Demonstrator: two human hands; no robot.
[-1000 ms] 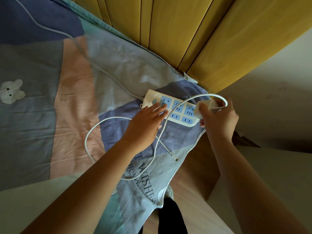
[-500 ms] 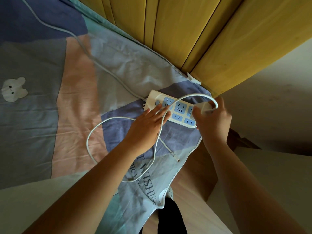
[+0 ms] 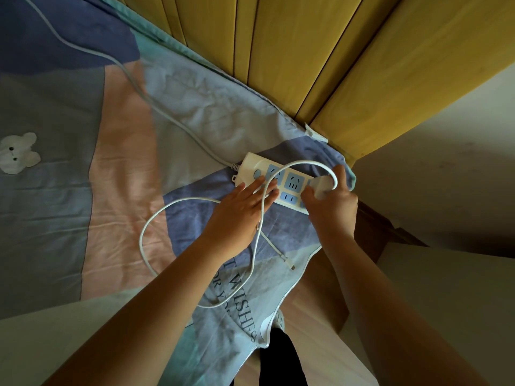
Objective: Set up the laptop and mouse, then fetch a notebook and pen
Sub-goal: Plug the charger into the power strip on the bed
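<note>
A white power strip [image 3: 289, 183] with blue sockets lies on the patterned bedsheet [image 3: 111, 168] near the bed's corner. My left hand [image 3: 239, 213] lies flat, fingers spread, pressing on the strip's left end. My right hand [image 3: 331, 201] grips a white charger adapter [image 3: 320, 186] held against the strip's right end. The adapter's white cable [image 3: 172, 207] loops over my left hand and across the sheet, its free plug end [image 3: 289, 264] lying loose. No laptop, mouse, notebook or pen is in view.
The strip's own grey cord [image 3: 133, 87] runs off to the upper left. A yellow wooden headboard [image 3: 320, 57] stands behind the bed. Wooden floor [image 3: 312, 288] shows below the bed's edge, with my shoe [image 3: 278, 321] and dark trouser leg on it.
My right hand has brought the adapter down and left onto the strip's right end. My left hand stays pressed on the strip's left end.
</note>
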